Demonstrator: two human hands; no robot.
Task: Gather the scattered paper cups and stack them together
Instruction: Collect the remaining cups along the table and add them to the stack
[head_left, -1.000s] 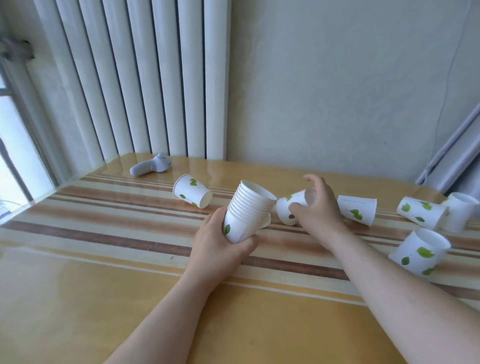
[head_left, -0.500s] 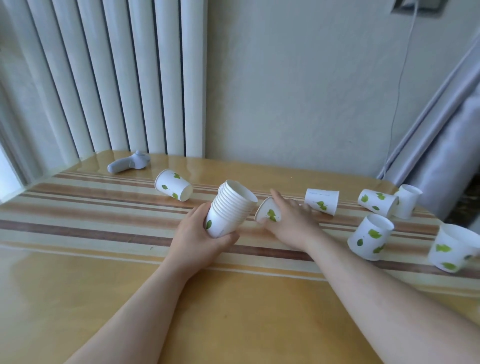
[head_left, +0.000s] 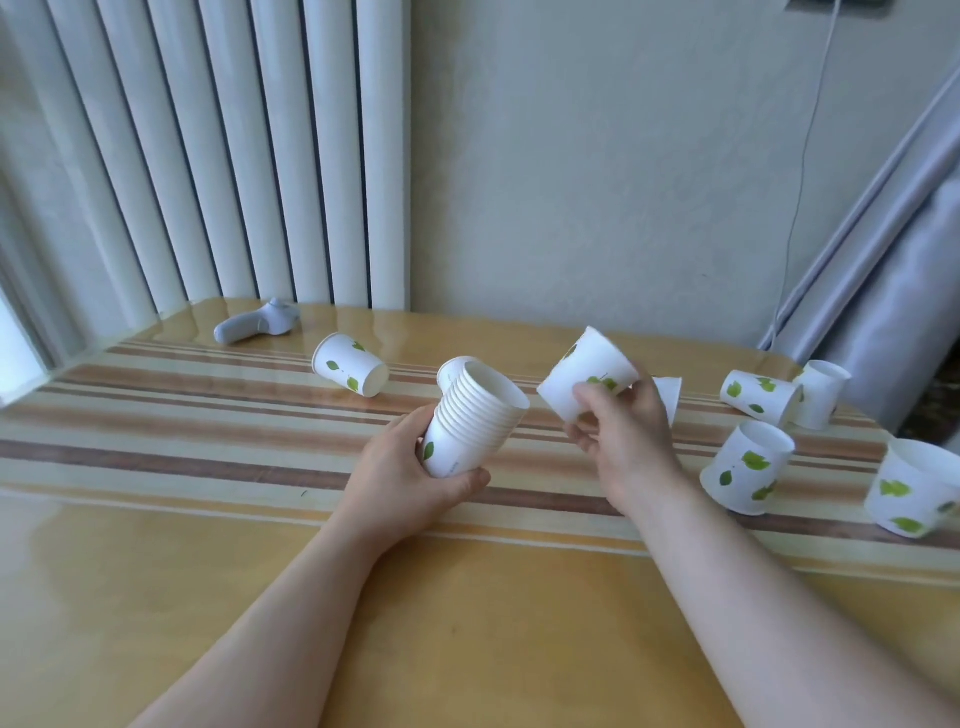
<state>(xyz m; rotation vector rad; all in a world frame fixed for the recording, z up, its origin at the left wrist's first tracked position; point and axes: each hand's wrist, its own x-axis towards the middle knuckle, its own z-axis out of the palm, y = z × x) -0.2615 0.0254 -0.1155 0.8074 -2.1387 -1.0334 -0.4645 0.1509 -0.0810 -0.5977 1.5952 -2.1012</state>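
My left hand (head_left: 410, 480) grips a stack of white paper cups with green leaves (head_left: 475, 415), tilted with its mouth up and to the right. Just right of that mouth, my right hand (head_left: 621, 431) holds a single cup (head_left: 587, 379) lifted off the table, base pointing down-left. One loose cup (head_left: 350, 365) lies on its side behind the stack to the left. Another cup (head_left: 670, 395) is partly hidden behind my right hand. Several more cups sit at the right: a lying cup (head_left: 758, 396), an upright cup (head_left: 821, 394), a tilted cup (head_left: 745, 473) and an edge cup (head_left: 914, 486).
The wooden table (head_left: 467, 623) has a striped runner (head_left: 156, 447) across its middle. A grey handheld device (head_left: 257, 322) lies at the back left by the white radiator (head_left: 234, 156). A grey curtain (head_left: 883, 291) hangs at the right, with a wall cable beside it.
My right hand has picked the single cup up off the table and raised it beside the stack's mouth. The stack in my left hand has hardly moved.
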